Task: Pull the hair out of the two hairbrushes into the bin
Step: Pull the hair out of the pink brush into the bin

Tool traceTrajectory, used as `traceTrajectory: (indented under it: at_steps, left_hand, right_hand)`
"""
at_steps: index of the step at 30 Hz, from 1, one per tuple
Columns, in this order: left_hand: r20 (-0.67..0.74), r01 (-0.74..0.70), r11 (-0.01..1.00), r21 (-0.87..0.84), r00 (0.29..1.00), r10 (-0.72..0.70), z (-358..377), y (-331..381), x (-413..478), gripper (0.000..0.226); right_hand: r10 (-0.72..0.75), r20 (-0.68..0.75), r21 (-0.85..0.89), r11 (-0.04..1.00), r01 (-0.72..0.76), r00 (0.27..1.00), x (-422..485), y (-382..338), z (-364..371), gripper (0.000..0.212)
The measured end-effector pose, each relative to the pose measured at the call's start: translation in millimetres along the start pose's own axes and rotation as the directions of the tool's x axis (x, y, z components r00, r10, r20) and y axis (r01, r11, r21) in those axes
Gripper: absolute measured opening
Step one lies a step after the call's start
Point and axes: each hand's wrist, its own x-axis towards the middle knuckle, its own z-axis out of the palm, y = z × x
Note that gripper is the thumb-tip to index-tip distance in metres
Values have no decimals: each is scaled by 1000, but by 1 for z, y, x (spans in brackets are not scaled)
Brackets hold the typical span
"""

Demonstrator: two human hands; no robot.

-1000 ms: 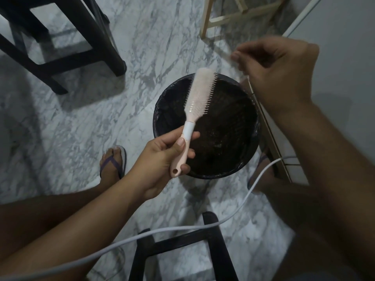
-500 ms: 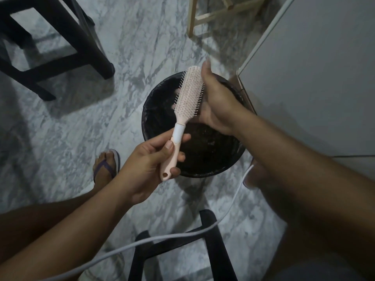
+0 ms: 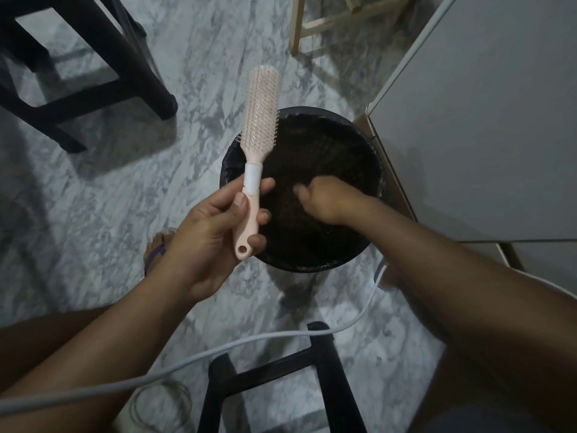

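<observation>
Your right hand (image 3: pixel 324 198) has dropped from the brush (image 3: pixel 260 110) into the bin (image 3: pixel 312 267). It is blurred, so I cannot tell if it still pinches hair. Your left hand (image 3: pixel 215 232) grips the brush handle, upright over the bin's left rim; only 1 brush shows.

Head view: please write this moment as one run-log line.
left hand: holds pink hairbrush | right hand: over black bin opening, blurred
</observation>
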Motion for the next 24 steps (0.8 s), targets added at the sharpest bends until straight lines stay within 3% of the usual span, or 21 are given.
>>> traceTrajectory:
  at_steps: [2, 3, 5, 7, 9, 11, 13, 14, 18, 24]
  left_hand:
    - [-2, -4, 1000, 0, 1000, 4, 0, 1, 1, 41]
    - [-6, -1, 1000, 2, 1000, 1, 0, 0, 1, 41]
    - [-19, 10, 1000, 9, 1000, -10, 1, -2, 1, 40]
    - [-40, 20, 1000, 21, 999, -19, 1, -5, 1, 40]
    - [-68, 33, 999, 37, 997, -30, 0, -7, 1, 39]
    - [-92, 51, 997, 56, 995, -46, 0, -9, 1, 39]
    - [-102, 64, 995, 74, 993, -56, 0, -11, 2, 39]
    - [-102, 66, 994, 84, 993, -57, 1, -13, 1, 39]
    - [-106, 77, 991, 113, 992, -65, 3, -18, -1, 40]
    - [-103, 63, 981, 183, 994, -45, 2, -22, -2, 41]
  right_hand:
    - [95, 226, -178, 983, -55, 970, -4, 3, 4, 39]
    - [98, 246, -194, 980, -50, 964, -5, 3, 2, 33]
    - [7, 143, -142, 990, 13, 990, -5, 2, -6, 26]
    - [-125, -112, -4, 992, 125, 986, -5, 0, -19, 31]
    - [-204, -434, 103, 957, 273, 878, -9, -6, -33, 35]
    - [-283, -693, 33, 907, 421, 663, -16, -14, -43, 34]
    - [-383, -778, -89, 852, 516, 498, -22, -22, -47, 34]
    - [-436, -766, -144, 833, 534, 473, -23, -25, -46, 35]
    - [-467, -664, -186, 860, 476, 584, -24, -28, -39, 36]
    - [-452, -716, -256, 879, 402, 532, -31, -33, -40, 15]
